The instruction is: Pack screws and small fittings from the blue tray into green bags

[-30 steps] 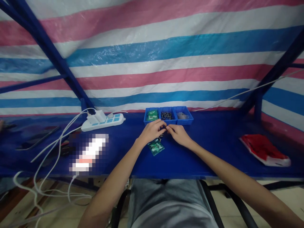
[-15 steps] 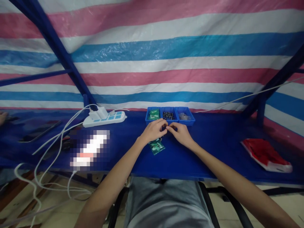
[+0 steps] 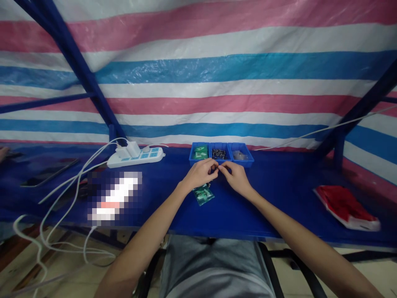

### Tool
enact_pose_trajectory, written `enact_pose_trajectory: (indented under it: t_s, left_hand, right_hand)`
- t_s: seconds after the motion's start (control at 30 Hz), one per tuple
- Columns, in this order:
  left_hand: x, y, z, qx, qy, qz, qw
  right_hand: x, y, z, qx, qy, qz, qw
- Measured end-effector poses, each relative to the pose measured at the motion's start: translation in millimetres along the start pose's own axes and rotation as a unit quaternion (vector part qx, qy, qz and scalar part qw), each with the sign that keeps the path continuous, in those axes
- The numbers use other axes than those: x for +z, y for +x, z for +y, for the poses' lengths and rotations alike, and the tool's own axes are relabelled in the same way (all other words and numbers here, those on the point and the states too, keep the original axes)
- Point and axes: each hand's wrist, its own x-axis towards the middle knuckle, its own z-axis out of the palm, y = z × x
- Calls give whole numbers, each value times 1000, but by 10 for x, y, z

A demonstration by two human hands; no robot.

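My left hand and my right hand meet fingertip to fingertip over the blue table, just in front of three small blue bins. Both hands are pinched closed on something too small to make out. A green circuit board lies on the table under my left wrist. The left bin holds green boards, the middle bin holds dark small parts, and the right bin holds pale parts.
A white power strip with plugs and white cables lies at the left. A red and white bag lies at the right. A dark phone rests at the far left. Blue frame posts stand behind.
The hands stay pinched together at the same spot in front of the bins. The camera view has shifted slightly.
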Motion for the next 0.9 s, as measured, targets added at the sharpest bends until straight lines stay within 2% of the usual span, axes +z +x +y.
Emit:
enact_pose_trajectory:
  t_s: [0.27,0.43,0.73,0.9]
  left_hand:
    - [-32,1,8,11,-5,7,1000]
    - [-16,7,1,7,-22,18,1000]
    - [-7,7,5,30,-12,27,999]
    - [2,-9,-37,34,21,4,999]
  right_hand:
    - [4,0,35,14,2,-23,1000]
    - [39,-10,53,-15,-18,-50,998]
    - [58,-10,96,-42,-35,-42,998]
    - [39,-13,91,-37,-37,-43,998]
